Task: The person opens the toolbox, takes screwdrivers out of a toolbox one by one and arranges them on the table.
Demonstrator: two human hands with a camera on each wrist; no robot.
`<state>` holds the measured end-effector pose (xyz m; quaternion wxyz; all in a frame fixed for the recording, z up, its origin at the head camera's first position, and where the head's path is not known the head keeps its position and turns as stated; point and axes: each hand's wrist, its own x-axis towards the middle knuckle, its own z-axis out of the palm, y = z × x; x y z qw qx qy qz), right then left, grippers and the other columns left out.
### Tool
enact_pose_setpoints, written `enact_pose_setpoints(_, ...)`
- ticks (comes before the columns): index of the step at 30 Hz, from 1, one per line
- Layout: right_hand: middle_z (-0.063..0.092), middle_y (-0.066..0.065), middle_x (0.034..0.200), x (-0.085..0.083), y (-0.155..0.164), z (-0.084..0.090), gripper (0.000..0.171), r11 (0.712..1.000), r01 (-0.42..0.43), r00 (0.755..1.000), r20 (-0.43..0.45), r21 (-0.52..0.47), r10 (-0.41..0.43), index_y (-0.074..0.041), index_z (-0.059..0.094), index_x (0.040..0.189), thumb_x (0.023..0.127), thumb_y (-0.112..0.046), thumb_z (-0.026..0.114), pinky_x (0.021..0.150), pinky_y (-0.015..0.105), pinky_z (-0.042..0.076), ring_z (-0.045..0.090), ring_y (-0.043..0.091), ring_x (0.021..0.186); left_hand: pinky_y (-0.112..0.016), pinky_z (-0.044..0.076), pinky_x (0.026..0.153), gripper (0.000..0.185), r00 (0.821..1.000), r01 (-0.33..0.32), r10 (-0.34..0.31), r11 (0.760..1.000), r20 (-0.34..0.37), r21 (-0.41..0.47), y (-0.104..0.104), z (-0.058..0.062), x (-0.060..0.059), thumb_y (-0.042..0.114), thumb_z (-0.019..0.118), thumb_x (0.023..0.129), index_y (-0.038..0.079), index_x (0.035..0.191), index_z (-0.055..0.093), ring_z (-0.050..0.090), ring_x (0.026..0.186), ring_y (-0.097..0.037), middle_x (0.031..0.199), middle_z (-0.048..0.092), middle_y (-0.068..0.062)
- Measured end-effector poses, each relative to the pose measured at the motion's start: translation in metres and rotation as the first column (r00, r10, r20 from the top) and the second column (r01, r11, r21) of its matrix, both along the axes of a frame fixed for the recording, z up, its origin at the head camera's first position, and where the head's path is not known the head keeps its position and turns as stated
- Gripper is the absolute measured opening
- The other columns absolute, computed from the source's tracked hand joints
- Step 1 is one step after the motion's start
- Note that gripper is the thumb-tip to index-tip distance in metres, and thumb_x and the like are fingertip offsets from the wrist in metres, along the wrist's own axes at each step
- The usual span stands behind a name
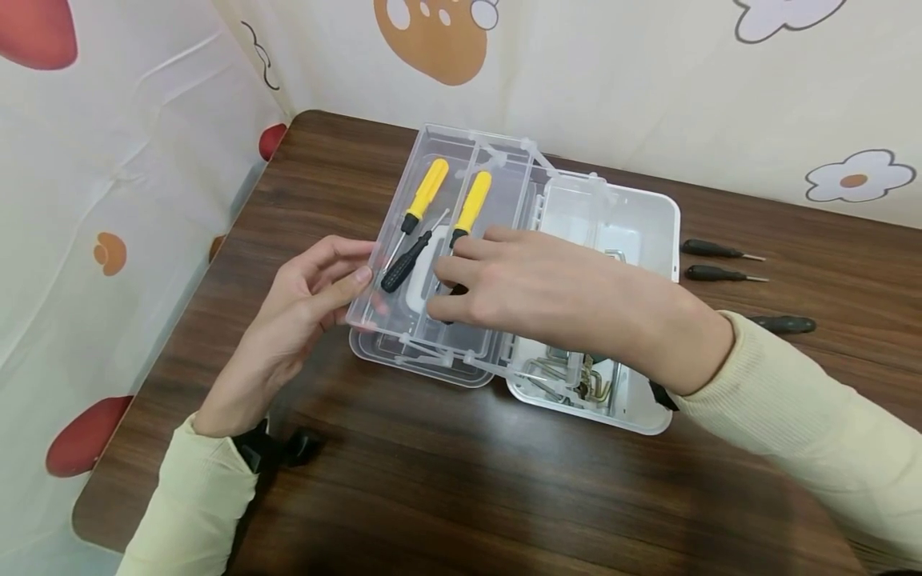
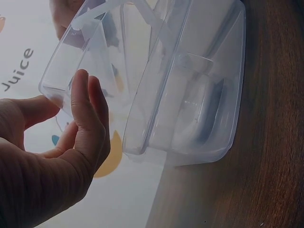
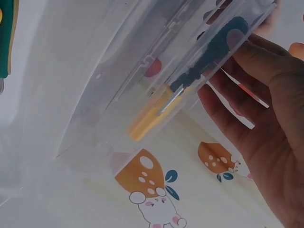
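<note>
A clear plastic tray (image 1: 450, 336) with two long compartments is raised on hinged arms over the clear lid (image 2: 228, 137) of a white toolbox (image 1: 677, 240). My left hand (image 1: 295, 308) pinches the tray's left edge between thumb and fingers. In the left compartment lie a yellow-handled screwdriver (image 1: 428, 186) and a small black screwdriver (image 1: 407, 266). Another yellow screwdriver (image 1: 474, 198) lies in the right compartment. My right hand (image 1: 504, 276) reaches in there, its thumb and fingers on the dark handle of a black screwdriver (image 3: 213, 50); in the head view the hand mostly covers it.
Hex keys (image 1: 555, 376) and other metal pieces lie in the toolbox's white base. Two black screwdrivers (image 1: 713, 273) and a thicker dark handle (image 1: 785, 324) lie on the wooden table (image 1: 403, 488) to the right. A printed curtain (image 1: 612, 80) hangs behind and left.
</note>
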<state>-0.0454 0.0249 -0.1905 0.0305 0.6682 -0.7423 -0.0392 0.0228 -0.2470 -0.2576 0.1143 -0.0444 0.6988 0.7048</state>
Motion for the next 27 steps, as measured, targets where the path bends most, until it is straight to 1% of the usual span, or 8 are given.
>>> enact_pose_setpoints(4, 0.061, 0.003, 0.104, -0.002, 0.007, 0.002, 0.036, 0.999, 0.003, 1.0, -0.024, -0.05, -0.004, -0.018, 0.065, 0.118, 0.09, 0.002, 0.076, 0.081, 0.035, 0.051, 0.054, 0.024, 0.096, -0.029, 0.063, 0.07, 0.028, 1.0, 0.0, 0.0, 1.0, 0.003, 0.004, 0.001, -0.001, 0.0, 0.016, 0.064, 0.104, 0.013, 0.132, 0.062, 0.075, 0.077, -0.015, 0.12, 0.073, -0.003)
enact_pose_setpoints(7, 0.061, 0.004, 0.106, -0.004, 0.016, 0.004, 0.037, 0.996, 0.02, 1.0, -0.014, -0.089, -0.021, -0.017, 0.064, 0.117, 0.09, 0.007, 0.074, 0.081, 0.036, 0.051, 0.053, 0.024, 0.096, -0.03, 0.063, 0.069, 0.027, 1.0, 0.002, -0.002, 1.0, -0.007, 0.018, 0.001, -0.002, 0.0, 0.014, 0.063, 0.105, 0.012, 0.132, 0.061, 0.075, 0.076, -0.016, 0.119, 0.073, -0.004)
enact_pose_setpoints(11, 0.062, 0.005, 0.113, -0.007, 0.031, 0.003, 0.047, 0.991, 0.072, 0.997, 0.033, -0.116, -0.069, -0.017, 0.063, 0.122, 0.087, 0.013, 0.073, 0.081, 0.038, 0.053, 0.056, 0.024, 0.1, -0.031, 0.064, 0.068, 0.026, 1.0, 0.002, -0.001, 0.999, -0.022, 0.034, 0.001, -0.002, 0.0, 0.012, 0.062, 0.105, 0.011, 0.13, 0.062, 0.076, 0.075, -0.016, 0.116, 0.074, -0.004)
enact_pose_setpoints(14, 0.062, 0.005, 0.117, -0.008, 0.045, 0.002, 0.059, 0.985, 0.124, 0.991, 0.058, -0.116, -0.118, -0.018, 0.063, 0.127, 0.08, 0.017, 0.075, 0.081, 0.04, 0.053, 0.057, 0.025, 0.101, -0.031, 0.064, 0.068, 0.025, 1.0, 0.004, -0.003, 0.999, -0.028, 0.038, 0.001, -0.002, 0.001, 0.012, 0.062, 0.105, 0.011, 0.13, 0.062, 0.076, 0.075, -0.016, 0.114, 0.075, -0.004)
enact_pose_setpoints(17, 0.063, 0.007, 0.119, -0.009, 0.059, 0.001, 0.064, 0.978, 0.168, 0.984, 0.073, -0.122, -0.16, -0.016, 0.064, 0.13, 0.077, 0.017, 0.079, 0.082, 0.042, 0.054, 0.058, 0.027, 0.102, -0.031, 0.064, 0.069, 0.025, 1.0, 0.006, -0.005, 0.999, -0.031, 0.045, 0.0, -0.002, 0.001, 0.012, 0.062, 0.105, 0.011, 0.13, 0.062, 0.076, 0.075, -0.016, 0.11, 0.075, -0.003)
enact_pose_setpoints(21, 0.064, 0.009, 0.12, -0.01, 0.079, 0.001, 0.061, 0.961, 0.235, 0.969, 0.108, -0.146, -0.22, -0.013, 0.066, 0.129, 0.078, 0.016, 0.08, 0.085, 0.046, 0.055, 0.061, 0.03, 0.106, -0.029, 0.063, 0.071, 0.025, 1.0, 0.003, -0.002, 0.999, -0.026, 0.047, 0.0, -0.002, 0.002, 0.012, 0.062, 0.105, 0.012, 0.13, 0.062, 0.077, 0.075, -0.016, 0.107, 0.076, -0.003)
enact_pose_setpoints(22, 0.064, 0.01, 0.12, -0.01, 0.084, 0.002, 0.066, 0.956, 0.257, 0.963, 0.121, -0.145, -0.241, -0.012, 0.066, 0.129, 0.073, 0.019, 0.082, 0.087, 0.047, 0.056, 0.061, 0.031, 0.107, -0.029, 0.063, 0.071, 0.025, 1.0, 0.003, -0.002, 0.999, -0.024, 0.045, 0.0, -0.001, 0.002, 0.013, 0.062, 0.105, 0.012, 0.13, 0.062, 0.077, 0.075, -0.016, 0.108, 0.076, -0.002)
enact_pose_setpoints(27, 0.067, 0.008, 0.116, -0.015, 0.113, -0.001, 0.065, 0.918, 0.328, 0.943, 0.133, -0.221, -0.305, -0.012, 0.068, 0.125, 0.071, 0.023, 0.079, 0.081, 0.05, 0.057, 0.063, 0.03, 0.104, -0.028, 0.062, 0.072, 0.026, 1.0, 0.004, -0.003, 0.999, -0.017, 0.04, 0.0, -0.001, 0.001, 0.013, 0.063, 0.105, 0.012, 0.131, 0.061, 0.077, 0.076, -0.016, 0.112, 0.075, -0.003)
